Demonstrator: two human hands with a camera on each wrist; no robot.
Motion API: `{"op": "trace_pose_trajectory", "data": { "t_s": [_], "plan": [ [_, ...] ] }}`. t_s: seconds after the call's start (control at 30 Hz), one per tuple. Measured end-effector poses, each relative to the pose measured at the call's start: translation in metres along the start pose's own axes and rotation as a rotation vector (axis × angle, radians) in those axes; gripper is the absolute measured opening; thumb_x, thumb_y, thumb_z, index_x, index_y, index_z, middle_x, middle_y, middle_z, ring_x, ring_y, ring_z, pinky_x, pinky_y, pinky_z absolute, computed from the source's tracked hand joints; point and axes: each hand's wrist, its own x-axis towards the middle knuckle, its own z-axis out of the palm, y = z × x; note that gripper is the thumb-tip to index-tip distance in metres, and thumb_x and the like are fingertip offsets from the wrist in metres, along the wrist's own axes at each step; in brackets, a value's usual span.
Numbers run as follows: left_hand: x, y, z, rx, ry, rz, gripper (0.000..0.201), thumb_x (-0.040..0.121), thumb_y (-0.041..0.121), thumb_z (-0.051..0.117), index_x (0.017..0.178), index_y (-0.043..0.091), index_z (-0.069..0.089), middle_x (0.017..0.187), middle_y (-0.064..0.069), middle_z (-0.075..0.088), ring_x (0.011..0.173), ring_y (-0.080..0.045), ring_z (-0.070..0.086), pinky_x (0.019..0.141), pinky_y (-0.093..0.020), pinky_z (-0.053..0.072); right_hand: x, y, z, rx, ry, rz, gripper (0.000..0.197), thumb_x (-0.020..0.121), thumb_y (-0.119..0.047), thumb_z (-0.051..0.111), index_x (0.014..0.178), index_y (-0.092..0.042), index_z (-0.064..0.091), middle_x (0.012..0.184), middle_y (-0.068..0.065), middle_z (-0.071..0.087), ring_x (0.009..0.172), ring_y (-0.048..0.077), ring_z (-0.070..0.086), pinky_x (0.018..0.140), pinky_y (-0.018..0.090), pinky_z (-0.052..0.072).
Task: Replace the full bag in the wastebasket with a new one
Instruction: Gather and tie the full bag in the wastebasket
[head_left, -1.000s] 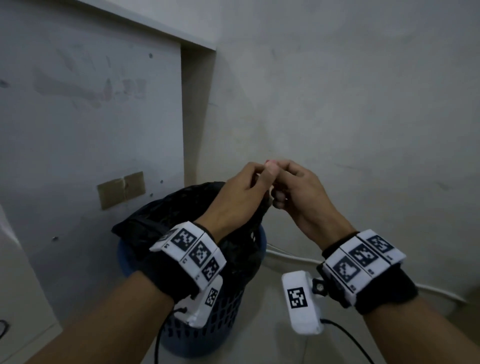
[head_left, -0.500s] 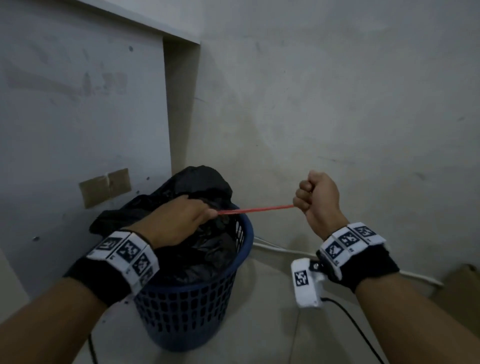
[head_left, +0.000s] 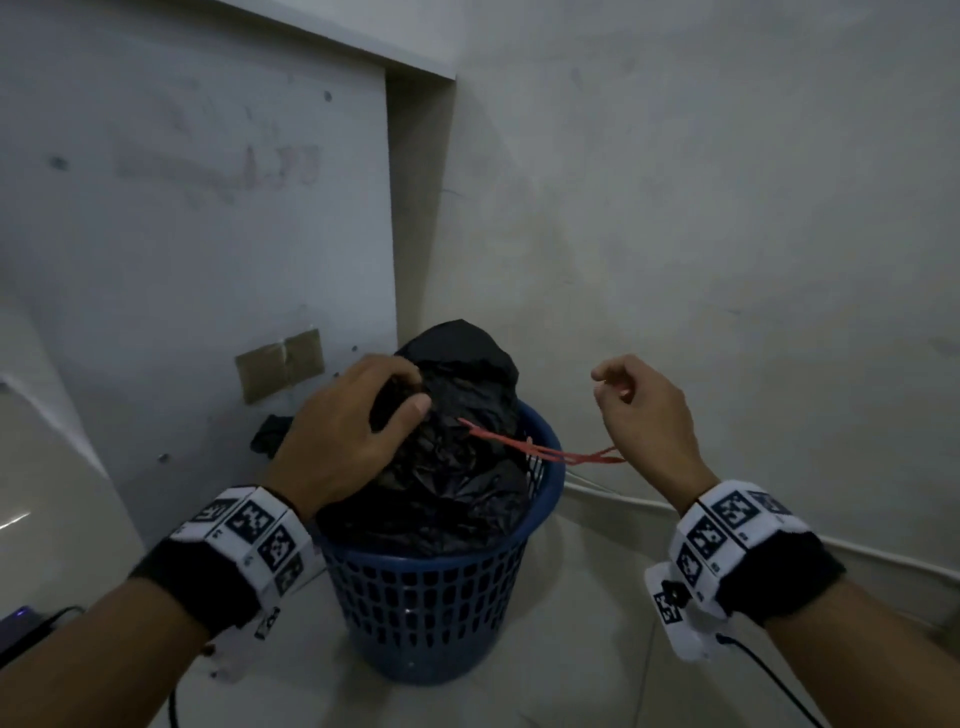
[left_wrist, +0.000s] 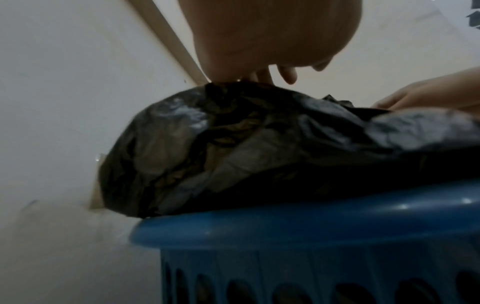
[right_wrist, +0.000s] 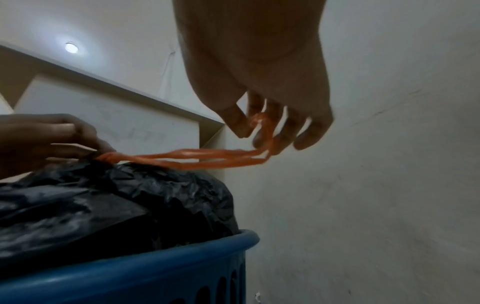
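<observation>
A blue slotted wastebasket stands on the floor in a wall corner, filled by a bulging black bag. My left hand sits on top of the bag, fingers and thumb curled round its gathered neck. A red drawstring runs slack from the neck to my right hand, which is beside the basket's right rim. In the right wrist view the drawstring loops round the curled fingers and its knot sits by my left hand. The left wrist view shows the bag heaped above the rim.
A white panel with a brown tape patch stands close behind the basket on the left. A white cable runs along the foot of the right wall. A dark device with a cable lies at bottom left. A black scrap hangs behind the basket.
The hands, together above the bag a second ago, parted as the right pulled the drawstring taut. Now the string sags, the right fist has loosened, and the left hand has moved onto the bag's neck.
</observation>
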Motion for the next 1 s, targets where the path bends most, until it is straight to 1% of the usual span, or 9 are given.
{"op": "trace_pose_trajectory", "data": {
  "t_s": [0.13, 0.27, 0.37, 0.43, 0.6, 0.7, 0.8, 0.87, 1.0],
  "plan": [
    [-0.001, -0.024, -0.013, 0.239, 0.102, -0.200, 0.032, 0.095, 0.043, 0.045, 0.098, 0.018, 0.064, 0.103, -0.003, 0.062, 0.094, -0.022, 0.057, 0.077, -0.032, 0.044, -0.008, -0.024, 0.013, -0.288, 0.116, -0.277, 0.026, 0.093, -0.030, 0.051, 0.116, -0.026, 0.064, 0.119, -0.004, 0.065, 0.116, 0.021, 0.056, 0.101, 0.043, 0.037],
    [-0.015, -0.042, -0.019, 0.328, -0.284, -0.706, 0.051, 0.090, 0.058, 0.047, 0.126, 0.022, 0.054, 0.131, -0.014, 0.050, 0.114, -0.033, 0.052, 0.093, -0.042, 0.047, -0.028, -0.060, 0.036, -0.101, -0.138, -0.488, 0.043, 0.096, -0.046, 0.039, 0.131, -0.028, 0.057, 0.133, -0.006, 0.059, 0.127, 0.017, 0.048, 0.106, 0.040, 0.037],
    [-0.021, -0.044, -0.024, 0.362, -0.511, -0.811, 0.072, 0.087, 0.060, 0.051, 0.144, 0.018, 0.033, 0.141, -0.017, 0.037, 0.123, -0.034, 0.046, 0.099, -0.040, 0.044, -0.048, -0.071, 0.061, -0.252, -0.342, -0.648, 0.051, 0.096, -0.059, 0.026, 0.142, -0.043, 0.039, 0.152, -0.017, 0.037, 0.148, 0.016, 0.018, 0.116, 0.045, 0.015],
    [-0.022, -0.045, -0.028, 0.408, -0.571, -0.820, 0.078, 0.085, 0.059, 0.057, 0.145, 0.019, 0.027, 0.142, -0.017, 0.036, 0.124, -0.034, 0.045, 0.100, -0.039, 0.044, -0.057, -0.069, 0.075, -0.359, -0.461, -0.736, 0.054, 0.094, -0.062, 0.022, 0.142, -0.044, 0.039, 0.154, -0.017, 0.033, 0.150, 0.018, 0.010, 0.118, 0.048, 0.007],
    [-0.030, -0.054, -0.033, 0.323, -0.560, -0.816, 0.091, 0.082, 0.050, 0.067, 0.151, 0.016, 0.017, 0.150, -0.011, 0.038, 0.130, -0.029, 0.044, 0.103, -0.035, 0.040, -0.063, -0.048, 0.086, -0.605, -0.623, -0.678, 0.080, 0.085, -0.072, -0.002, 0.132, -0.037, 0.052, 0.139, -0.010, 0.053, 0.144, 0.025, 0.024, 0.117, 0.058, 0.002],
    [-0.034, -0.059, -0.036, 0.246, -0.391, -0.805, 0.072, 0.086, 0.039, 0.067, 0.145, 0.014, 0.034, 0.141, -0.012, 0.049, 0.123, -0.030, 0.051, 0.097, -0.034, 0.042, -0.062, -0.037, 0.083, -0.609, -0.624, -0.580, 0.090, 0.078, -0.070, -0.012, 0.123, -0.034, 0.057, 0.127, -0.008, 0.059, 0.132, 0.022, 0.037, 0.116, 0.055, 0.008],
    [-0.034, -0.063, -0.038, 0.251, -0.271, -0.754, 0.017, 0.087, 0.033, 0.065, 0.097, 0.019, 0.068, 0.109, -0.012, 0.069, 0.096, -0.029, 0.063, 0.080, -0.031, 0.048, -0.059, -0.033, 0.080, -0.633, -0.558, -0.539, 0.073, 0.087, -0.071, 0.001, 0.107, -0.030, 0.058, 0.104, -0.008, 0.066, 0.109, 0.019, 0.053, 0.112, 0.048, 0.020],
    [-0.033, -0.063, -0.035, 0.211, -0.157, -0.698, 0.009, 0.083, 0.029, 0.069, 0.076, 0.024, 0.065, 0.098, -0.014, 0.067, 0.091, -0.031, 0.062, 0.078, -0.032, 0.049, -0.058, -0.033, 0.079, -0.620, -0.539, -0.521, 0.060, 0.088, -0.067, 0.009, 0.104, -0.028, 0.052, 0.090, -0.006, 0.065, 0.094, 0.020, 0.058, 0.108, 0.047, 0.027],
    [-0.027, -0.054, -0.033, -0.023, -0.078, -0.807, 0.036, 0.083, 0.015, 0.067, 0.113, 0.020, 0.048, 0.112, -0.005, 0.044, 0.097, -0.027, 0.053, 0.086, -0.039, 0.051, -0.058, -0.036, 0.078, -0.488, -0.441, -0.544, 0.044, 0.091, -0.062, 0.025, 0.109, -0.028, 0.046, 0.088, -0.005, 0.061, 0.080, 0.021, 0.060, 0.102, 0.043, 0.037]
  ]
}}
